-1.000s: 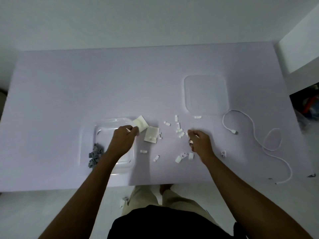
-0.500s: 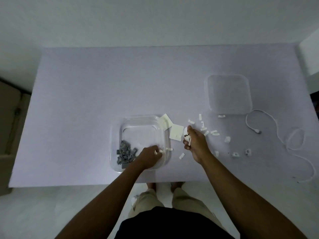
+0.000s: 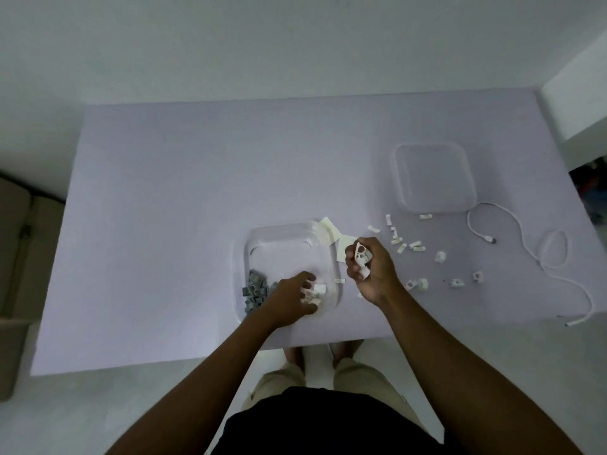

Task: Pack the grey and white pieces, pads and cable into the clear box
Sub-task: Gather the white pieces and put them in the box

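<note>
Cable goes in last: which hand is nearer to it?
Right. The right hand is beside the clear box, closer to the cable; the left hand is inside the box.

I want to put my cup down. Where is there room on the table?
The table is bare left of the clear box and behind it. It is crowded right of the box: white pieces, lid, cable.

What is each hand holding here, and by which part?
The right hand clutches several white pieces bunched between its fingers. The left hand has white pieces at its fingertips over the clear box; the exact hold cannot be told.
</note>
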`<action>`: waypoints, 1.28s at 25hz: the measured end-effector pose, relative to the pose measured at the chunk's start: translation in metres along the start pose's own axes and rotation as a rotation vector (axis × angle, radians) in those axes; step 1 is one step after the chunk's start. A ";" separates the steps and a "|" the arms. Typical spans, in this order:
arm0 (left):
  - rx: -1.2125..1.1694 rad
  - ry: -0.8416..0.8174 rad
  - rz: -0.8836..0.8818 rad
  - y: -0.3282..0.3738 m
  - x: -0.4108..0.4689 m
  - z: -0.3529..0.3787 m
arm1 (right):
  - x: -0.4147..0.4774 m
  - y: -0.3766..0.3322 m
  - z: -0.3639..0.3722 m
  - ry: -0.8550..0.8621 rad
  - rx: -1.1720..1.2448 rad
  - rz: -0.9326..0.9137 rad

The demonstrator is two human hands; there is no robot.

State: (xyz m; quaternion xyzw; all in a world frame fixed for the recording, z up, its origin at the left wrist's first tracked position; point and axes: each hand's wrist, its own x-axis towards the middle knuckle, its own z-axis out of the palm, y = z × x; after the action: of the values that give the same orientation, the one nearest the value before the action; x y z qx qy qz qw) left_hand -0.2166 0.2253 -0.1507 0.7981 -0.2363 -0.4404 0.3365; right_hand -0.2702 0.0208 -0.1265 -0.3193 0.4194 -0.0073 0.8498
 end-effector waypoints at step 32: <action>0.117 1.013 0.010 0.017 0.001 -0.042 | -0.030 0.045 0.014 -0.076 -1.460 -0.560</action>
State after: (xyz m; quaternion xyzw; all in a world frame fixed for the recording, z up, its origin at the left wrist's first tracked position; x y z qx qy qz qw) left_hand -0.1809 0.2274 -0.1222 0.9278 -0.0714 0.0173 0.3657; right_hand -0.2914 0.0725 -0.1240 -0.8912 0.1926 0.0671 0.4051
